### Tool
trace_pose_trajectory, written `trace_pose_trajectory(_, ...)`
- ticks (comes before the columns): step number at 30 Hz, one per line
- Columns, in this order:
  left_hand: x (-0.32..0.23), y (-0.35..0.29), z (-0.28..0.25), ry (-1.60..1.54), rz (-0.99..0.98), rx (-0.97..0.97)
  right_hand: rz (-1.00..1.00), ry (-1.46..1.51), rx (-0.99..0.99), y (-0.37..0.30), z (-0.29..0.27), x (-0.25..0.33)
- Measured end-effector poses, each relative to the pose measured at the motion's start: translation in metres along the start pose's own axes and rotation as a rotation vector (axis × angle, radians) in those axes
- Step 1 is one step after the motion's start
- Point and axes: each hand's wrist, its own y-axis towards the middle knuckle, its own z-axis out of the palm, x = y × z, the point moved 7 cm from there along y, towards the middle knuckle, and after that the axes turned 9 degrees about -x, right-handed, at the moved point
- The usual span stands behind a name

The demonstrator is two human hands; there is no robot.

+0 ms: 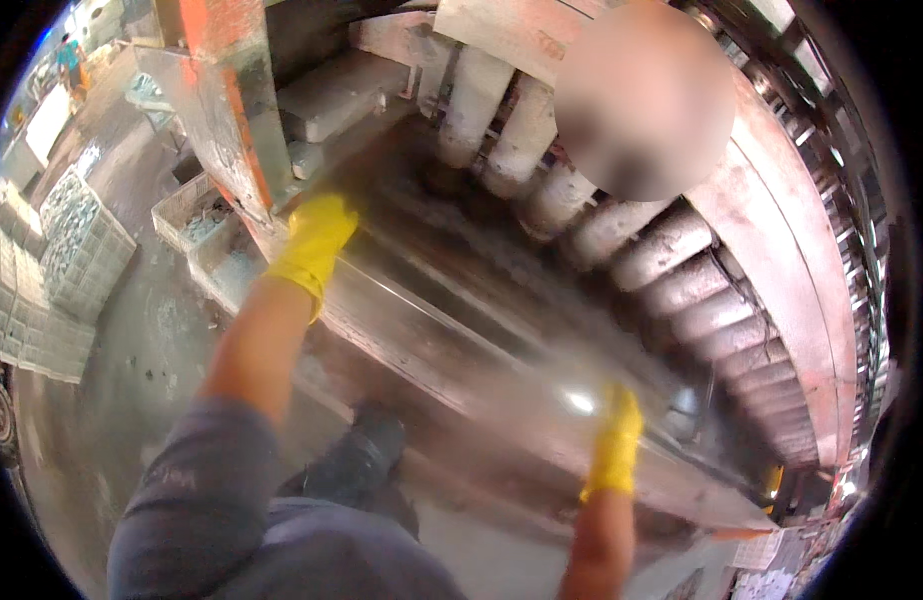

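Note:
Both of my hands wear yellow rubber gloves. My left hand (325,222) is by the near side of a long, dark metal trough (412,330), close to an upright post; its fingers are too blurred to make out. Farther right, my right hand (619,425) is over the same near side, beside a bright glint on wet metal. Motion smears its fingers, so what it touches or holds does not show. Beyond the trough stands a row of thick, pale cylinders (587,235) under a reddish beam (782,220).
An orange-edged post (230,120) rises at the left of the trough. White crates (87,250) holding small pieces stand on the wet floor (167,400) at left. Another white bin (222,265) sits below the post. A round blurred patch covers part of the upper right.

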Motion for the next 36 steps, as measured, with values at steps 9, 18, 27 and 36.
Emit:
trace_pose_trajectory(9,-0.009,-0.002,-0.029,0.090,-0.009,0.067,0.312,-0.281,0.309,0.052,0.000,-0.140)
trace_pose_trajectory(18,-0.023,0.010,-0.027,0.067,-0.025,0.075,0.304,-0.173,0.287,0.075,0.006,-0.146)
trace_pose_trajectory(27,-0.029,0.025,-0.041,0.142,-0.066,0.222,0.121,-0.334,0.302,0.084,-0.005,-0.104)
trace_pose_trajectory(36,-0.011,0.030,-0.044,0.118,-0.035,0.215,0.107,-0.445,0.210,0.077,-0.003,-0.109)
